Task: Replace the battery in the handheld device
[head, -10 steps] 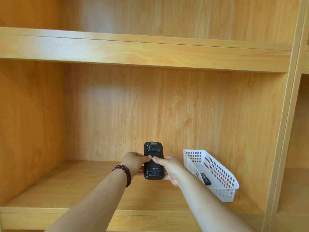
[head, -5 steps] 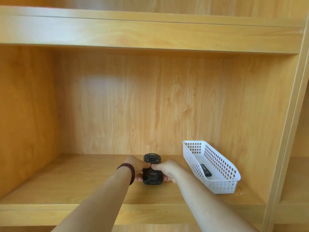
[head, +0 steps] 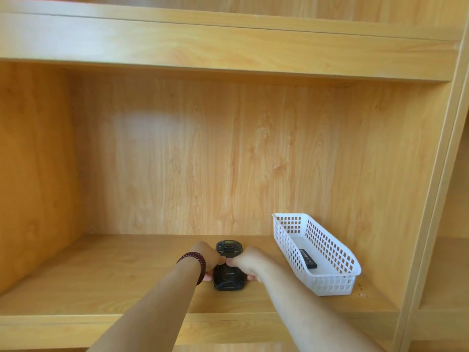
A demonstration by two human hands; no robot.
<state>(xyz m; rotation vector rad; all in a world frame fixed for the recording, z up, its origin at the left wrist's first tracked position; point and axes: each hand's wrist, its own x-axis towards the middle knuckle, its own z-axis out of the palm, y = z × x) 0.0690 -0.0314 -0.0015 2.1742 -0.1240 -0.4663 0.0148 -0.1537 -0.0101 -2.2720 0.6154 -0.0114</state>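
The black handheld device (head: pixel 229 274) lies back side up on the wooden shelf (head: pixel 101 280), its length running away from me. My left hand (head: pixel 206 260) grips its left side and my right hand (head: pixel 250 262) grips its right side. Both thumbs press on the back cover near the middle. A beaded bracelet (head: pixel 195 262) circles my left wrist. A small black battery (head: pixel 307 258) lies inside the white plastic basket (head: pixel 335 280) to the right of the device.
The shelf sits in a wooden cabinet with a back wall, a left side wall (head: pixel 33 174) and an upright post (head: pixel 436 199) on the right. Another shelf board (head: pixel 228 47) runs overhead.
Both hands have lowered the device from upright in the air down onto the shelf, where it lies flat. The basket and battery have not moved.
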